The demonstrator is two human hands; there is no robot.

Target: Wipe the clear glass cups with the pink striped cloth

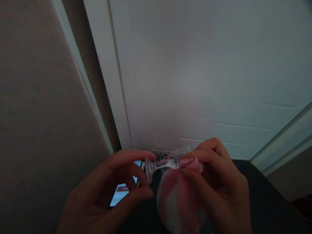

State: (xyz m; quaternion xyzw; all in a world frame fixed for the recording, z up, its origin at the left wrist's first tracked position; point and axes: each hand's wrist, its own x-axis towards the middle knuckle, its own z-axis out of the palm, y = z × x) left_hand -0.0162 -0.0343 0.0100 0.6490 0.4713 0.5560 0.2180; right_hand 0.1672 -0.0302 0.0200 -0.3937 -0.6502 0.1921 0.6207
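In front of me is a round pink-and-white striped balloon [179, 201], hanging below my fingers. My right hand [216, 182] pinches its gathered pink neck [193, 163] between thumb and fingers. A small clear plastic piece [162, 164] with a flared round end lies sideways against that neck. My left hand [109, 188] is around the flared end, its index finger on the upper rim and its thumb just under the lower one. Whether the neck is fixed to the plastic piece is hard to make out. Clear film shows behind it.
Beneath my left hand a phone [120, 195] with a lit screen lies on a dark surface [263, 201]. A white panel [170, 65] with heart patterns rises behind. To the left stands a greyish-brown wall or panel [41, 97].
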